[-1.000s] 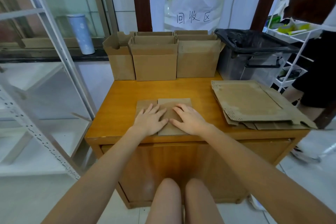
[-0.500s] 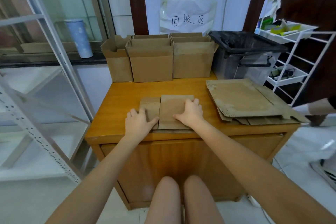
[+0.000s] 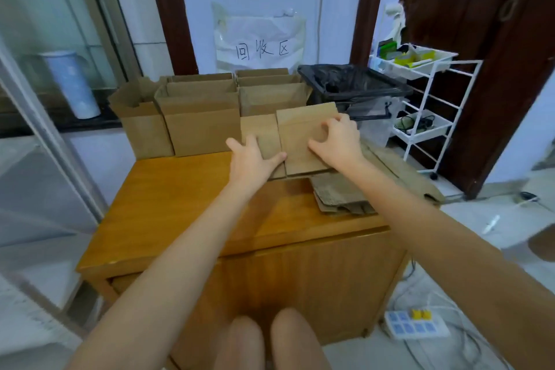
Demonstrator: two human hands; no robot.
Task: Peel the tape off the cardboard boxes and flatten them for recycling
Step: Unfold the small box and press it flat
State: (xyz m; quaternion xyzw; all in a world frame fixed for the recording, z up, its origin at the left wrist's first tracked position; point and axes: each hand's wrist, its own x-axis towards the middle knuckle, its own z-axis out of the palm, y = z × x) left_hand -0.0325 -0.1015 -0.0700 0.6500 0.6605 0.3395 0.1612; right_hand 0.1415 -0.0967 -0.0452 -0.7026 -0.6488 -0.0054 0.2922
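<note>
A flattened brown cardboard box [image 3: 300,135] is lifted off the wooden table [image 3: 186,207], tilted up toward the back right. My left hand [image 3: 253,158] grips its lower left edge, thumb on top. My right hand [image 3: 338,140] grips its right side with curled fingers. Under and right of it lies a stack of flattened cardboard [image 3: 369,192]. Three open upright boxes stand along the table's back edge: one at the left [image 3: 141,126], one in the middle [image 3: 201,126], one at the right [image 3: 270,96] partly hidden by the held piece.
A bin lined with a black bag [image 3: 351,84] stands behind the table's right corner. A white wire cart [image 3: 426,111] is at the right. A power strip [image 3: 416,326] and cables lie on the floor. A metal shelf frame [image 3: 45,129] stands at the left.
Both hands went from pressing the flattened box on the table's front to gripping it, lifting it and carrying it back and right over the flat stack. My view has turned right.
</note>
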